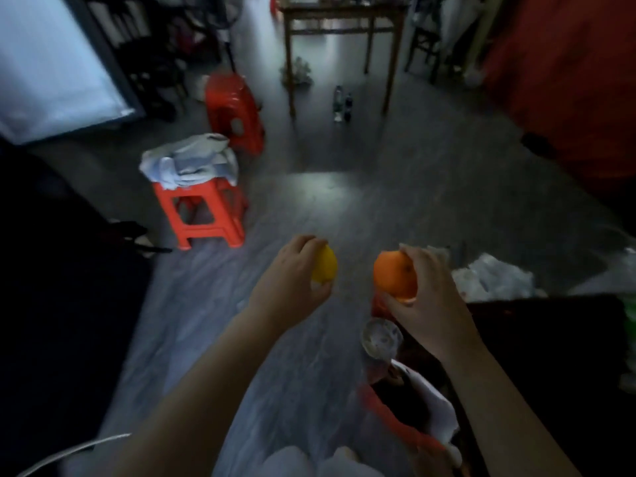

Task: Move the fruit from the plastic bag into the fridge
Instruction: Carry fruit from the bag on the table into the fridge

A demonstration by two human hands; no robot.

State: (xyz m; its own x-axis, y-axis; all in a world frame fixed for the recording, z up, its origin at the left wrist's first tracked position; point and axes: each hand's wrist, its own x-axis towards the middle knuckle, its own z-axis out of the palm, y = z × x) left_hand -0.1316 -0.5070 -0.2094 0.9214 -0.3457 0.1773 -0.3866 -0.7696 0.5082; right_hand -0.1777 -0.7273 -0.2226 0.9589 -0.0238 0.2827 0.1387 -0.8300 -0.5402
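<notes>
My left hand (290, 280) is closed around a yellow lemon (326, 265), held over the grey floor in the middle of the view. My right hand (430, 290) grips an orange (392, 273) a little to the right, at about the same height. The two fruits are apart, roughly a hand's width between them. A crumpled clear plastic bag (495, 277) lies at the right, at the edge of a dark surface (550, 339). At the upper left a pale blue-white panel (51, 63) with a dark edge stands; I cannot tell whether it is the fridge.
A red stool (203, 215) draped with pale cloth (189, 160) stands left of centre, another red stool (237, 111) behind it. A wooden table (344, 15) and two bottles (342, 103) are further back. A glass jar (382, 337) sits below my right hand. A red wall (578, 63) is at right.
</notes>
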